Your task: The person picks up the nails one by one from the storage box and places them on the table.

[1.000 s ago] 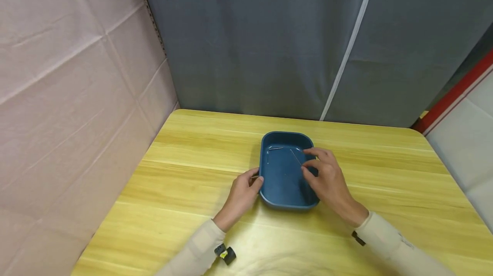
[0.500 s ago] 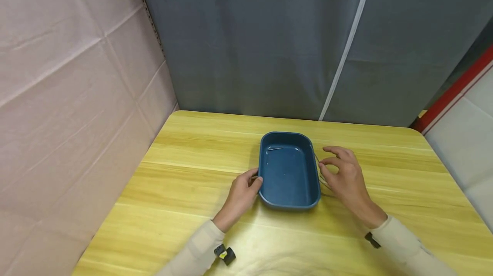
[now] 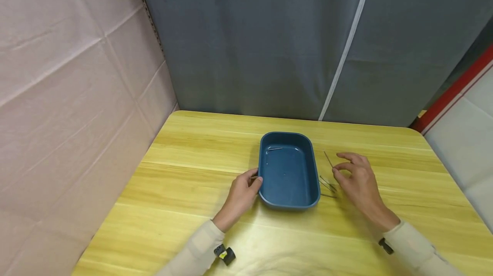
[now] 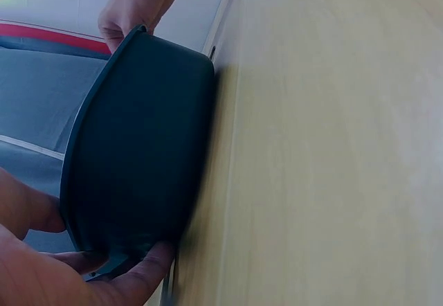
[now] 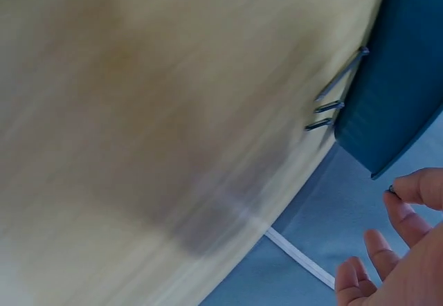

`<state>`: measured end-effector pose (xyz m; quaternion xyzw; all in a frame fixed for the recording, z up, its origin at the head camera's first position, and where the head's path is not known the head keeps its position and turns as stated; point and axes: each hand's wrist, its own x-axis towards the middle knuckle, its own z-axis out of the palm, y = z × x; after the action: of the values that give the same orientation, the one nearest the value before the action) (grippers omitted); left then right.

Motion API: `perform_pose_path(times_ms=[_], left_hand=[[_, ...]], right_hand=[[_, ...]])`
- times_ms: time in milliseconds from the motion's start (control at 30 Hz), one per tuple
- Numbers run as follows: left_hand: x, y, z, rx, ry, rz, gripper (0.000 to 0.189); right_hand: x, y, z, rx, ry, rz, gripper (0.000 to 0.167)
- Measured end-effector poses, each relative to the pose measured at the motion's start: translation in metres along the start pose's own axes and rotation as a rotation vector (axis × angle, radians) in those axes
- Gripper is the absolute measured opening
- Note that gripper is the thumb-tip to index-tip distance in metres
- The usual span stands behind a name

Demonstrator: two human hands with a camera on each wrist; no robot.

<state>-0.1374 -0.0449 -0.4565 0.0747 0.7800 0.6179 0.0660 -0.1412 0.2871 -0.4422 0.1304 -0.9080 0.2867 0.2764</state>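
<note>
A deep blue plastic tray (image 3: 289, 182) stands on the table; two thin metal rods (image 3: 275, 149) lie in its far left part. My left hand (image 3: 240, 192) holds the tray's left side, thumb at the rim and fingers low on the outer wall (image 4: 138, 147). A short piece of a thin rod (image 3: 253, 177) shows between that thumb and forefinger. Right of the tray, my right hand (image 3: 358, 182) pinches a thin metal rod (image 3: 328, 158) between thumb and forefinger, its other fingers loosely bent. Below it, several similar rods (image 5: 339, 77) lie beside the tray's right wall.
The wood-patterned table (image 3: 185, 169) reaches back to a grey curtain (image 3: 250, 53) with a white strip. A pale cloth wall (image 3: 77, 96) stands at the left, and a red-edged white panel (image 3: 473, 126) at the right.
My right hand has moved right, from over the tray to beyond its right rim, carrying the pinched rod. This uncovers the rods lying there. My left hand and the tray stay put.
</note>
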Motion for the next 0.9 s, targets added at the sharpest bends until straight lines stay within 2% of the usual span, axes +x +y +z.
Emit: perform_pose_path(times_ms=[667,900], left_hand=[[0.002,-0.001,0.000,-0.006,-0.005,-0.002,0.043],[0.002,-0.001,0.000,-0.006,-0.003,0.000,0.043]], right_hand=[[-0.005,0.014,0.004,-0.045,-0.131,-0.004,0.010],[-0.006,0.019,0.005,-0.084,-0.194,-0.037,0.013]])
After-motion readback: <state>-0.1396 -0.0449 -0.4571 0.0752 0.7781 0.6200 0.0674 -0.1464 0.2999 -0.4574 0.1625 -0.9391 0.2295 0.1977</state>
